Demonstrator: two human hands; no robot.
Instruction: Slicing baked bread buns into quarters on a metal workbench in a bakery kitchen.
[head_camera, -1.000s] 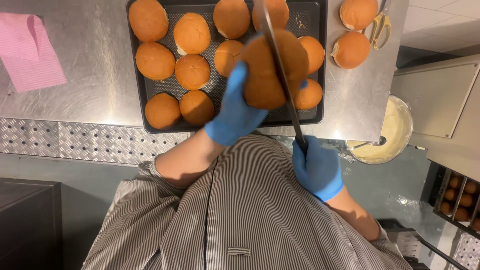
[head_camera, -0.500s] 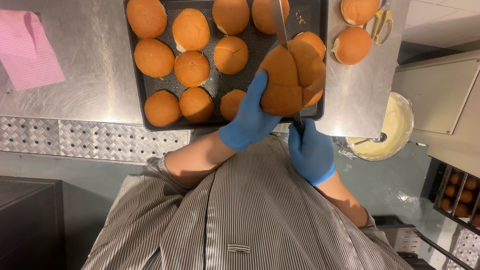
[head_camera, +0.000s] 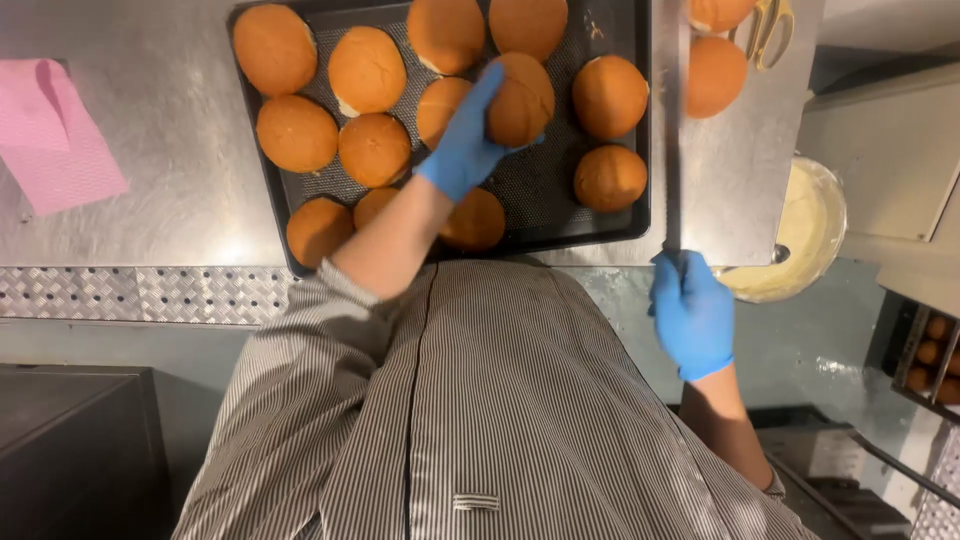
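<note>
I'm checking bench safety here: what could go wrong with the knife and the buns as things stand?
The right hand holds a long knife whose blade lies over the table's edge, close to the tray; a bump could knock it or nick the left hand. That hand grips a bun above the tray; it might slip. The bowl of cream sits below the edge, so crumbs could fall in.

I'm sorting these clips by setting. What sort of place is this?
Most likely a commercial bakery or kitchen: a stainless steel worktable, a dark baking tray full of buns, blue-gloved hands, the left hand on a bun, the right hand holding a long knife.
</note>
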